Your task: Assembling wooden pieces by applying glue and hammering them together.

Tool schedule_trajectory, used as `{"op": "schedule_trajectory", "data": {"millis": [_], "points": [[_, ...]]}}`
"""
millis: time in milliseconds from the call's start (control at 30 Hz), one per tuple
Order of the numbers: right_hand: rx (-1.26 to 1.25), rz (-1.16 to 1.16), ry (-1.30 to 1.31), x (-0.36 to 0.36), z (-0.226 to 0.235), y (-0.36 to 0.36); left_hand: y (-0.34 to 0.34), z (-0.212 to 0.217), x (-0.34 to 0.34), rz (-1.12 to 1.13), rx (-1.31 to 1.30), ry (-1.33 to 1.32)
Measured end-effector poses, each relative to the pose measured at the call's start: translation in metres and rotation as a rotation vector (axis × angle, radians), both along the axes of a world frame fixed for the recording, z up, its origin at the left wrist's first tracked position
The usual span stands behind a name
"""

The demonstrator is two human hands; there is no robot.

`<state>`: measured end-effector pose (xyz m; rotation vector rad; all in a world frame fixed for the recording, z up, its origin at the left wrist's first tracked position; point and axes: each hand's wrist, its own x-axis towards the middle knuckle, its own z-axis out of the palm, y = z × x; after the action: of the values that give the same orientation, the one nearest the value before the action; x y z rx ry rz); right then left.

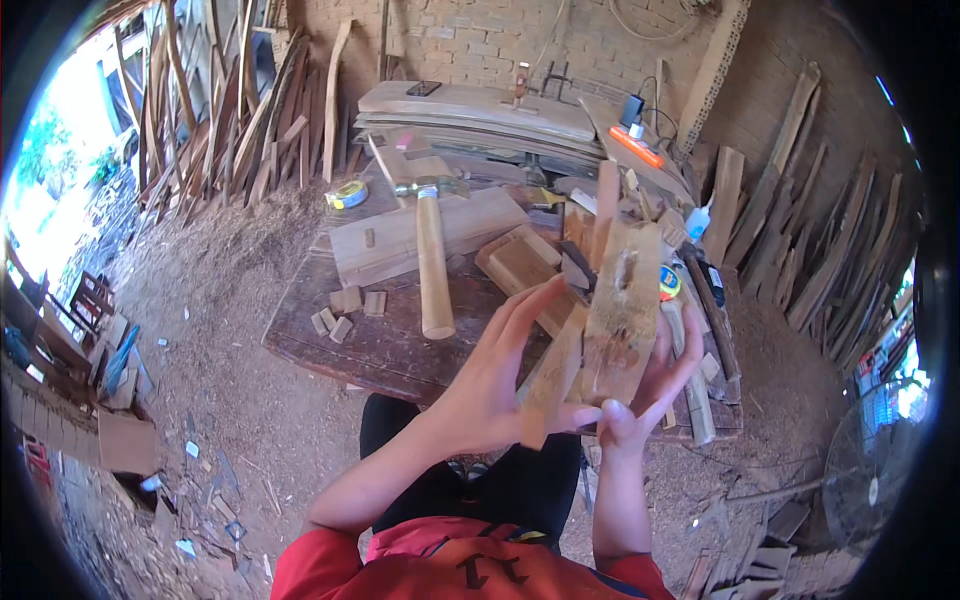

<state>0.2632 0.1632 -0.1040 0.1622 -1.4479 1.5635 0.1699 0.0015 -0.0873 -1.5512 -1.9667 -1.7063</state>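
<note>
A wide wooden block [620, 310] with rough dark marks is held up above the near edge of the workbench. My right hand [655, 395] grips it from the right, thumb at its lower end and fingers curled behind. Against its left side slants a thinner wooden strip [553, 378]; whether the two are joined I cannot tell. My left hand [490, 385] closes around this strip, its thumb reaching across to the block's lower end and its fingers on the far side. Beyond my left hand, a hammer [432, 260] rests with its pale handle toward me.
Small wood offcuts [345, 300] and a flat board [400, 235] lie on the workbench [330, 345]. A tape measure [347, 195] sits at the left, another [669, 283] at the right among tools. Stacked planks [480, 108] stand behind. Shavings cover the floor [220, 300].
</note>
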Motion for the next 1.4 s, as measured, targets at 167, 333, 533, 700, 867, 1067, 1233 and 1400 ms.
{"op": "schedule_trajectory", "data": {"millis": [167, 333, 533, 700, 867, 1067, 1233, 1400], "points": [[-0.035, 0.167, -0.078, -0.004, 0.009, -0.026, 0.002, 0.015, 0.011, -0.353, 0.152, -0.752], [-0.186, 0.385, -0.153, -0.016, 0.021, -0.043, -0.008, -0.001, 0.006, -0.333, 0.322, -0.88], [-0.086, 0.496, -0.211, -0.03, 0.031, -0.056, -0.024, -0.004, 0.004, -0.159, 0.421, -1.014], [0.358, 0.058, -0.151, -0.033, 0.027, -0.046, -0.034, -0.01, 0.004, 0.026, 0.505, -0.942], [0.521, -0.121, 0.03, -0.03, 0.063, -0.055, -0.039, -0.017, -0.004, 0.086, 0.489, -0.902], [0.56, -0.107, 0.104, -0.028, 0.082, -0.07, -0.032, -0.002, -0.01, 0.153, 0.737, -0.455], [0.556, -0.078, 0.074, -0.028, 0.083, -0.08, -0.035, -0.005, -0.005, 0.233, 0.755, -0.415], [0.505, -0.045, 0.073, -0.03, 0.076, -0.083, -0.039, -0.015, -0.008, 0.256, 0.741, -0.31]]}}
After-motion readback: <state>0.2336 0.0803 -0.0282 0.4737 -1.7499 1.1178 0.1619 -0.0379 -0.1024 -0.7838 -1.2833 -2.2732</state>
